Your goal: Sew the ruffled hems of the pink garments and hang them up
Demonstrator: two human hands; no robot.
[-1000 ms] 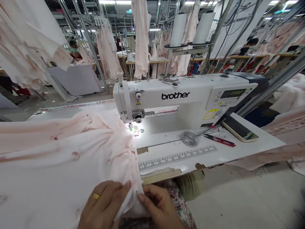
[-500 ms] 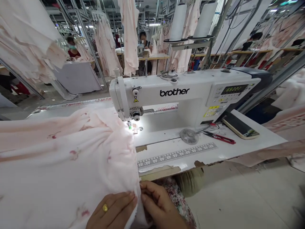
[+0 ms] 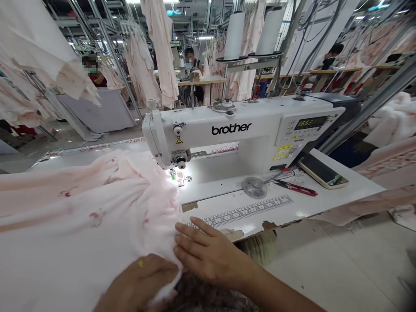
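Lying across the left of the frame: pale pink fabric (image 3: 107,236), reaching the presser foot (image 3: 173,174) of a white sewing machine (image 3: 201,121), centre. Left hand (image 3: 139,279), bottom, left of centre: closed on the fabric's edge. Right hand (image 3: 208,255), lower centre: open, fingertips against the fabric. Right of frame: red snips (image 3: 300,189), phone (image 3: 323,171).

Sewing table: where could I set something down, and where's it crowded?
Bare: the tabletop between the phone and the right edge, also under the sewing machine's arm.
Crowded: the left, covered by pink cloth, and the phone's left, with red snips and a clear disc.
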